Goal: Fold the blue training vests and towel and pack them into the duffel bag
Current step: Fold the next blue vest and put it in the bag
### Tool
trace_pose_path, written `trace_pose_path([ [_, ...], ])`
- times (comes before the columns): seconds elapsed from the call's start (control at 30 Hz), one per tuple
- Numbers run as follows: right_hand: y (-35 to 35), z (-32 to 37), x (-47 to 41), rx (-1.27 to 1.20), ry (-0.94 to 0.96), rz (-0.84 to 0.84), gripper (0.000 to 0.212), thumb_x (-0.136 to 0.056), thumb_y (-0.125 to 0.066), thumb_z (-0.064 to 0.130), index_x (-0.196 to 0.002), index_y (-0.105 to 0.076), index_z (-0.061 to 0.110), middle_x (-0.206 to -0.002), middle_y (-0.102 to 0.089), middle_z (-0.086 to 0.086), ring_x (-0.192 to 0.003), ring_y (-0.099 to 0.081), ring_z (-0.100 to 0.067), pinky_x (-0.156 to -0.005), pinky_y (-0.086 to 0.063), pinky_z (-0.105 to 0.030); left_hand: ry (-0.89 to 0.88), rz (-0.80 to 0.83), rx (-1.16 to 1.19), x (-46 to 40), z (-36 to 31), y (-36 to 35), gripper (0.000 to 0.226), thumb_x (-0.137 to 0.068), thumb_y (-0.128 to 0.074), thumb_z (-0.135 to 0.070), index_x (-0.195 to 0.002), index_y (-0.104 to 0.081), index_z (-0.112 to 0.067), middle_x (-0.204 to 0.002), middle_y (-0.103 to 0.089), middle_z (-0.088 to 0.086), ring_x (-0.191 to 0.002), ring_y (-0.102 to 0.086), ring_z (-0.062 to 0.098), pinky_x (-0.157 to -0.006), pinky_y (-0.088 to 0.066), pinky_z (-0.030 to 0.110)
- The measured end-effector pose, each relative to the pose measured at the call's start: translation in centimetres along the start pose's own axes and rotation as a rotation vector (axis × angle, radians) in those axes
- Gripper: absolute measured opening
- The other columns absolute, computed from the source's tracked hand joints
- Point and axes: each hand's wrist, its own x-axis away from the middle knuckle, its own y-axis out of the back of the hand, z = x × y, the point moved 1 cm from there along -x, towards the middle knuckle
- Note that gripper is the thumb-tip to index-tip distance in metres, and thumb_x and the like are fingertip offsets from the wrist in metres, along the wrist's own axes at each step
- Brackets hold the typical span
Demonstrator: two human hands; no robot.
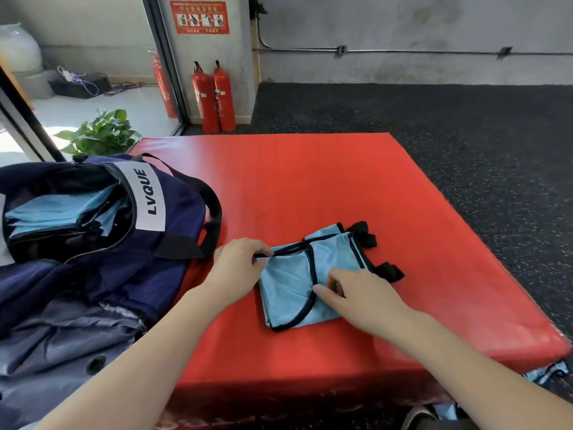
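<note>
One folded vest (297,280) on the red mat (341,187) is pinched by the left hand (238,262) and pressed by the right hand (356,293) with relaxed fingers; one duffel bag (102,231) is seen alongside.

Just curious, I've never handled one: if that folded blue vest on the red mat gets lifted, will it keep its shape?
Probably not. The vest looks like thin mesh, so it likely droops and unfolds unless supported. It seems light. The left hand pinches its black trim while the right hand presses it flat.

One folded vest (297,283) on mat (310,181); one duffel bag (173,218); three fire extinguishers (206,100).
</note>
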Motion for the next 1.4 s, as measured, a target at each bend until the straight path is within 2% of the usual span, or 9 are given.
trace_pose_path([
  [0.17, 0.9, -2.8, -1.2, 0.073, -0.037, -0.099, 0.038, -0.093, -0.044, 0.066, -0.086, -0.054, 0.030, -0.091, -0.060, 0.010, -0.096, -0.060, -0.017, -0.074, -0.043, -0.035, -0.004, 0.035, -0.001, 1.4, -0.6, -0.4, 0.013, -0.088, -0.067, -0.031, -0.089, -0.066, -0.044, -0.087, -0.062, -0.018, -0.092, -0.056, 0.003, -0.088, -0.038, 0.036],
  [0.27, 1.1, -4.0, -1.5, 0.053, -0.038, -0.104, 0.055, -0.096, -0.043, 0.066, -0.129, -0.058, 0.024, -0.131, -0.059, 0.005, -0.126, -0.051, -0.020, -0.101, -0.043, -0.037, -0.067, 0.098, 0.073, 2.5, -1.3, -1.0, 0.009, -0.084, -0.070, -0.041, -0.093, -0.067, -0.042, -0.082, -0.061, -0.015, -0.081, -0.055, -0.001, -0.087, -0.046, 0.038],
  [0.33, 1.0, -3.8, -1.3, 0.008, -0.002, -0.135, 0.060, -0.096, -0.044, 0.064, -0.136, -0.054, 0.021, -0.138, -0.056, 0.005, -0.131, -0.048, -0.018, -0.107, -0.039, -0.036, -0.115, 0.123, 0.078, 3.4, -2.0, -1.5, 0.015, -0.085, -0.072, -0.043, -0.098, -0.068, -0.039, -0.079, -0.057, -0.013, -0.076, -0.053, 0.000, -0.084, -0.048, 0.037],
  [0.43, 0.7, -2.7, -0.7, -0.013, 0.119, -0.168, 0.054, -0.095, -0.048, 0.063, -0.129, -0.060, 0.024, -0.128, -0.060, 0.011, -0.123, -0.052, -0.013, -0.103, -0.041, -0.033, -0.182, 0.094, 0.072, 4.3, -2.7, -2.1, 0.025, -0.085, -0.072, -0.048, -0.107, -0.068, -0.037, -0.085, -0.051, -0.016, -0.077, -0.051, 0.002, -0.083, -0.043, 0.030],
  [0.6, -0.2, -1.7, 0.0, -0.056, 0.227, -0.099, 0.053, -0.089, -0.043, 0.071, -0.115, -0.063, 0.030, -0.118, -0.061, 0.018, -0.114, -0.054, -0.004, -0.099, -0.045, -0.030, -0.356, 0.105, -0.018, 4.5, -2.9, -1.8, 0.037, -0.082, -0.077, -0.046, -0.118, -0.070, -0.035, -0.121, -0.052, -0.015, -0.107, -0.047, 0.010, -0.095, -0.043, 0.032],
  [0.8, -0.1, -1.8, 0.2, -0.051, 0.253, -0.099, 0.044, -0.092, -0.046, 0.067, -0.106, -0.066, 0.029, -0.105, -0.063, 0.019, -0.103, -0.057, -0.005, -0.093, -0.046, -0.028, -0.429, 0.110, -0.044, 4.5, -2.6, -1.6, 0.016, -0.094, -0.067, -0.032, -0.108, -0.075, -0.028, -0.113, -0.060, -0.016, -0.102, -0.048, 0.006, -0.086, -0.046, 0.026],
  [1.07, 0.2, -1.5, 0.5, -0.059, 0.335, -0.144, 0.037, -0.087, -0.054, 0.065, -0.094, -0.062, 0.030, -0.101, -0.062, 0.018, -0.102, -0.055, -0.005, -0.094, -0.045, -0.031, -0.533, -0.068, -0.064, 4.3, -2.9, -1.1, 0.006, -0.091, -0.070, -0.015, -0.095, -0.073, -0.019, -0.103, -0.066, -0.014, -0.097, -0.057, 0.012, -0.084, -0.045, 0.021],
  [1.27, -0.1, -1.7, 0.7, -0.012, 0.352, -0.062, 0.037, -0.085, -0.052, 0.065, -0.095, -0.065, 0.032, -0.100, -0.061, 0.018, -0.101, -0.053, -0.006, -0.095, -0.043, -0.031, -0.431, 0.067, -0.017, 4.3, -2.0, -1.8, 0.006, -0.094, -0.068, -0.025, -0.097, -0.073, -0.024, -0.102, -0.068, -0.019, -0.101, -0.053, 0.004, -0.085, -0.052, 0.033],
  [1.4, -0.5, -1.9, 0.4, -0.037, 0.352, -0.073, 0.035, -0.085, -0.054, 0.060, -0.094, -0.071, 0.030, -0.101, -0.063, 0.017, -0.099, -0.057, -0.008, -0.093, -0.046, -0.034, -0.363, 0.092, 0.032, 3.9, -1.7, -1.9, 0.008, -0.092, -0.071, -0.029, -0.096, -0.077, -0.027, -0.105, -0.068, -0.021, -0.105, -0.056, 0.001, -0.093, -0.050, 0.030],
])
